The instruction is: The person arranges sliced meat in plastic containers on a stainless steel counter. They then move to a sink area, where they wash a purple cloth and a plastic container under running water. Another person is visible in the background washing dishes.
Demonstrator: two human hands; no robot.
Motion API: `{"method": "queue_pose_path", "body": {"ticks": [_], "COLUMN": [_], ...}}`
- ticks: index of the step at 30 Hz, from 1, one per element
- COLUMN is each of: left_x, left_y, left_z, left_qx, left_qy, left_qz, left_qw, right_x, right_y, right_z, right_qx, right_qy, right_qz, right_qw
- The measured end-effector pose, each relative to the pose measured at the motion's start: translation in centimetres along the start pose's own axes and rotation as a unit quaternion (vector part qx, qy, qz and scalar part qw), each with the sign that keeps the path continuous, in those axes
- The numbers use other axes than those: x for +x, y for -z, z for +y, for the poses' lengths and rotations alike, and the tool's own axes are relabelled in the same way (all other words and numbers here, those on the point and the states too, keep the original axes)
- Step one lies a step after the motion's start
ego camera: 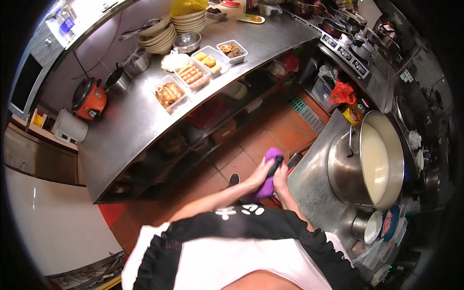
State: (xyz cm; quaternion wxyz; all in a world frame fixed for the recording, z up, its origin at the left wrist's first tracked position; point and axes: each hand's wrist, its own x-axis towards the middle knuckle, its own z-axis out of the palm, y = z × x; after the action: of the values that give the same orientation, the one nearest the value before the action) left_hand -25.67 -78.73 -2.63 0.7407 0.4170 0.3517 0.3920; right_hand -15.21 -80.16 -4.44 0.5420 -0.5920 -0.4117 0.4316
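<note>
Both my hands are together in front of my apron, gripping a bunched purple cloth [267, 186] with something black [274, 166] in or on it. My left hand [261, 172] presses on the cloth from the left side. On the right side, my right hand [280, 176] closes round the same bundle. Under them lies the tiled floor [239, 159]. To the right, a large steel stockpot [344, 170] of pale liquid stands on a steel counter [308, 188]. The steel counter ahead [134, 119] bears plastic tubs of browned food [169, 95] and sausages [190, 74].
An orange rice cooker [90, 99] and a white jug [70, 125] stand at the left. Stacked bowls [157, 40] are at the back. Induction cookers [344, 54] with pots line the upper right. A smaller pot [366, 226] sits near the stockpot.
</note>
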Motion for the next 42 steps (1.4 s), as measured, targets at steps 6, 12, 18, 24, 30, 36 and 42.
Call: {"method": "queue_pose_path", "body": {"ticks": [6,12,18,24,30,36,42], "left_x": [7.2,13.7,27.4,44.0,57.0,68.3,80.4], "left_y": [-1.6,-3.7,-2.9,-2.9,-9.7,-19.3,-32.6], "left_z": [5.2,3.3,2.7,8.8,6.8,3.4,3.3], "left_qx": [0.355,0.352,0.284,0.31,0.151,0.257,0.574], "left_qy": [-0.148,-0.078,-0.042,-0.003,0.04,0.061,-0.113], "left_qz": [-0.11,-0.283,-0.166,-0.204,-0.198,-0.426,-0.606], "left_qw": [0.916,0.889,0.944,0.929,0.968,0.865,0.539], "right_x": [11.3,15.3,23.8,35.2,40.5,45.6,51.6], "right_y": [0.3,5.9,6.3,8.0,14.7,24.1,34.9], "right_z": [-0.7,-3.5,-1.1,0.7,-3.2,0.0,3.5], "right_qx": [0.432,0.238,0.052,0.073,0.085,0.099,0.131], "right_qy": [-0.094,-0.073,-0.063,-0.024,-0.112,-0.064,-0.069], "right_qz": [0.14,0.279,0.323,0.291,0.329,0.539,0.693], "right_qw": [0.886,0.928,0.943,0.954,0.934,0.834,0.706]}}
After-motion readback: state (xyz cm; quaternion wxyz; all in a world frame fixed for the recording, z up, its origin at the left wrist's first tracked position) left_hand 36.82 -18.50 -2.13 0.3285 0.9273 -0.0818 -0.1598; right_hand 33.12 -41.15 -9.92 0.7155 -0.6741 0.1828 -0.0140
